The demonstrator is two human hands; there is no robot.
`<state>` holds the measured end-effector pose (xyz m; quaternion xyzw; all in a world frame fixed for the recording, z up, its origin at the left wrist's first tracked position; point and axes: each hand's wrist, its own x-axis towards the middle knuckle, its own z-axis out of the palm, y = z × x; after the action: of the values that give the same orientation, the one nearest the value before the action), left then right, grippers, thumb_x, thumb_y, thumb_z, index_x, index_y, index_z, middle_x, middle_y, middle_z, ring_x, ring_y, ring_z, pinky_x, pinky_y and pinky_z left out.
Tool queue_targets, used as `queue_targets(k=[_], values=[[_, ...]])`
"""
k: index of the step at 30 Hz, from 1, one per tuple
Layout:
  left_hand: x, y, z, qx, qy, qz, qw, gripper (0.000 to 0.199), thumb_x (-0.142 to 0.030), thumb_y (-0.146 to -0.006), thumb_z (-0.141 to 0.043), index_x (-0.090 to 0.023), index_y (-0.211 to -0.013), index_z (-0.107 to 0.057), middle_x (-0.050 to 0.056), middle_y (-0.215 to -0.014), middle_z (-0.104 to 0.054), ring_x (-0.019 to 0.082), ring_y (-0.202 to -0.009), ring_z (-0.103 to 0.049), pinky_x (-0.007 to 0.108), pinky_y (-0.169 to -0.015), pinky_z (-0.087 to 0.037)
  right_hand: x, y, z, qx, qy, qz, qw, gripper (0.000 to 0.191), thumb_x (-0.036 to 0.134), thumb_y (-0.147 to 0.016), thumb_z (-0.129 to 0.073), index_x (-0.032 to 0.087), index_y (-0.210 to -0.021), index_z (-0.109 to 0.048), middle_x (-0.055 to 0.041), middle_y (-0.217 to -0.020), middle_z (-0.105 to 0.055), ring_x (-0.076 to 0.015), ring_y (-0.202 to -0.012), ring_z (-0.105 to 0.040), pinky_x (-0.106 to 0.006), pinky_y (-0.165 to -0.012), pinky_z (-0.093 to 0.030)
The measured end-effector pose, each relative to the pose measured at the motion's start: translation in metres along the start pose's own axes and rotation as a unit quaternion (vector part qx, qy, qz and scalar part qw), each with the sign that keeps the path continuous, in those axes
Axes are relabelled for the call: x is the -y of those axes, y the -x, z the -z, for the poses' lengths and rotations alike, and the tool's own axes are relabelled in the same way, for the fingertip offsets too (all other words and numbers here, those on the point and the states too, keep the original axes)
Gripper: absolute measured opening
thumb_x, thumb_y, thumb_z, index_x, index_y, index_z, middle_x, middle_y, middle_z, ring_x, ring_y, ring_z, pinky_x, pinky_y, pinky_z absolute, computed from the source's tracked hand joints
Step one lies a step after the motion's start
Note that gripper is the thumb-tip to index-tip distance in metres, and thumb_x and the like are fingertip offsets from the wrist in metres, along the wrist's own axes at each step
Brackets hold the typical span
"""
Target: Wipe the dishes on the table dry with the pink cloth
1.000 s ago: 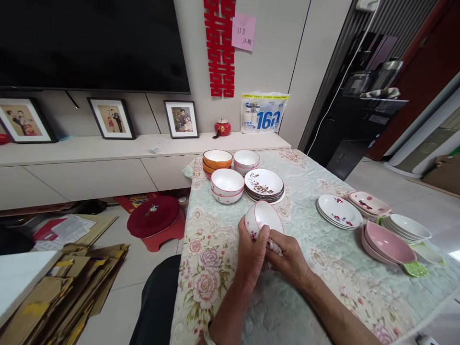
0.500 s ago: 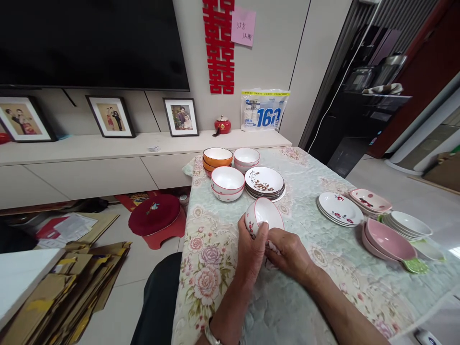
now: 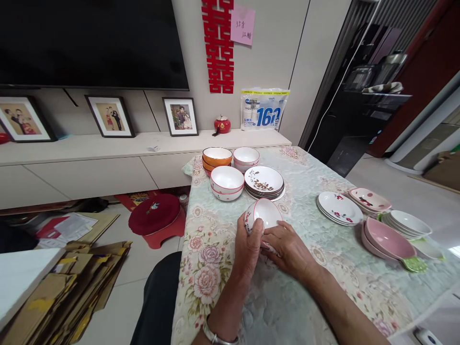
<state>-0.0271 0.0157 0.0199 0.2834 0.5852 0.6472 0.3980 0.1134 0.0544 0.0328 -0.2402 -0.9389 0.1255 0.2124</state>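
A small white bowl (image 3: pixel 269 213) with a red rim and red floral pattern is tilted between my hands, above the tablecloth. My left hand (image 3: pixel 247 247) is closed around its left side, the thumb lying over the near edge. Against the bowl's near right side, my right hand (image 3: pixel 290 249) has its fingers curled. A bit of something pinkish white shows under those fingers; whether it is a cloth or part of the bowl I cannot tell. Just beyond are a stack of brown-flowered plates (image 3: pixel 264 179) and two stacked red-rimmed bowls (image 3: pixel 227 179).
Orange bowls (image 3: pixel 217 154) and more white bowls (image 3: pixel 246 155) stand farther back. To the right sit flowered plates (image 3: pixel 339 209), pink dishes (image 3: pixel 390 238), strawberry-patterned dishes (image 3: pixel 370 197) and white bowls (image 3: pixel 409 224). A red stool (image 3: pixel 156 218) is left of the table.
My right hand has shifted slightly up and its fingers now lie flatter along the bowl's near right side. The bowl has turned a little in my left hand.
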Motion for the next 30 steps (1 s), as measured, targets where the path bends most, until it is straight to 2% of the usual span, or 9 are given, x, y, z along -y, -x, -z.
queue_targets(k=[6, 8, 12, 14, 17, 21, 25, 28, 30], values=[[-0.004, 0.007, -0.004, 0.013, -0.039, -0.009, 0.999, 0.065, -0.044, -0.085, -0.059, -0.014, -0.139, -0.039, 0.018, -0.134, -0.055, 0.029, -0.122, -0.054, 0.040, -0.102, -0.042, 0.015, -0.003, -0.009, -0.060, -0.146, -0.083, 0.984, 0.014, 0.029, -0.094, -0.051, 0.020, -0.091, -0.061, -0.0021, -0.081, -0.066, -0.0153, -0.071, -0.059, -0.025, -0.065, -0.044], [-0.007, 0.007, -0.002, 0.016, -0.044, -0.001, 0.999, 0.064, -0.046, -0.088, -0.055, -0.014, -0.141, -0.039, 0.018, -0.135, -0.054, 0.030, -0.123, -0.053, 0.042, -0.103, -0.041, 0.020, -0.005, -0.002, -0.045, -0.196, -0.079, 0.976, 0.016, 0.032, -0.094, -0.053, 0.020, -0.099, -0.062, -0.0033, -0.088, -0.066, -0.0165, -0.077, -0.061, -0.025, -0.069, -0.047], [-0.010, 0.003, 0.002, 0.028, -0.023, -0.006, 0.999, 0.057, -0.047, -0.087, -0.055, -0.017, -0.134, -0.049, 0.015, -0.128, -0.061, 0.029, -0.119, -0.056, 0.041, -0.101, -0.043, 0.019, -0.006, 0.022, 0.022, -0.269, -0.037, 0.962, 0.033, 0.032, -0.100, -0.042, 0.025, -0.129, -0.056, -0.0077, -0.124, -0.062, -0.0215, -0.112, -0.058, -0.034, -0.097, -0.046], [-0.009, 0.001, 0.002, 0.028, -0.013, -0.013, 0.999, 0.054, -0.046, -0.084, -0.059, -0.017, -0.129, -0.054, 0.013, -0.121, -0.065, 0.029, -0.115, -0.059, 0.039, -0.097, -0.046, 0.012, -0.009, 0.030, 0.052, -0.294, -0.028, 0.954, 0.035, 0.030, -0.101, -0.038, 0.026, -0.128, -0.059, -0.0070, -0.124, -0.062, -0.0215, -0.114, -0.057, -0.036, -0.101, -0.045], [-0.007, -0.002, 0.002, 0.029, -0.008, -0.011, 0.999, 0.049, -0.046, -0.083, -0.061, -0.018, -0.123, -0.058, 0.012, -0.114, -0.069, 0.029, -0.109, -0.062, 0.038, -0.092, -0.049, 0.001, -0.022, 0.030, 0.097, -0.308, -0.034, 0.946, 0.027, 0.026, -0.098, -0.045, 0.024, -0.112, -0.069, -0.0051, -0.109, -0.066, -0.0197, -0.103, -0.061, -0.033, -0.093, -0.049], [-0.005, -0.006, 0.002, 0.031, 0.002, -0.010, 0.999, 0.043, -0.048, -0.086, -0.056, -0.020, -0.118, -0.061, 0.011, -0.115, -0.069, 0.028, -0.110, -0.063, 0.037, -0.091, -0.050, -0.008, -0.049, 0.012, 0.053, -0.236, -0.027, 0.970, 0.018, 0.018, -0.093, -0.052, 0.018, -0.083, -0.068, -0.0020, -0.086, -0.060, -0.0140, -0.077, -0.057, -0.025, -0.069, -0.049], [-0.004, -0.010, 0.003, 0.036, 0.011, -0.014, 0.999, 0.041, -0.047, -0.091, -0.050, -0.020, -0.120, -0.061, 0.011, -0.124, -0.066, 0.026, -0.116, -0.060, 0.036, -0.096, -0.047, -0.010, -0.071, -0.005, -0.013, -0.062, 0.044, 0.997, 0.019, 0.012, -0.091, -0.050, 0.017, -0.077, -0.062, -0.0043, -0.083, -0.059, -0.0172, -0.081, -0.054, -0.028, -0.073, -0.046], [-0.001, -0.011, 0.003, 0.030, 0.011, -0.021, 0.999, 0.040, -0.046, -0.091, -0.051, -0.022, -0.121, -0.061, 0.009, -0.127, -0.065, 0.026, -0.117, -0.059, 0.036, -0.098, -0.045, -0.008, -0.075, -0.007, -0.008, 0.117, -0.017, 0.993, 0.014, 0.013, -0.090, -0.053, 0.017, -0.082, -0.063, -0.0102, -0.092, -0.063, -0.0245, -0.093, -0.053, -0.035, -0.078, -0.045], [-0.001, -0.010, 0.002, 0.027, 0.004, -0.025, 0.999, 0.040, -0.045, -0.090, -0.053, -0.021, -0.120, -0.062, 0.009, -0.124, -0.066, 0.026, -0.116, -0.060, 0.036, -0.099, -0.045, -0.004, -0.072, -0.004, 0.013, 0.184, -0.077, 0.980, 0.013, 0.012, -0.090, -0.053, 0.017, -0.085, -0.064, -0.0130, -0.095, -0.063, -0.0270, -0.094, -0.054, -0.036, -0.077, -0.045]])
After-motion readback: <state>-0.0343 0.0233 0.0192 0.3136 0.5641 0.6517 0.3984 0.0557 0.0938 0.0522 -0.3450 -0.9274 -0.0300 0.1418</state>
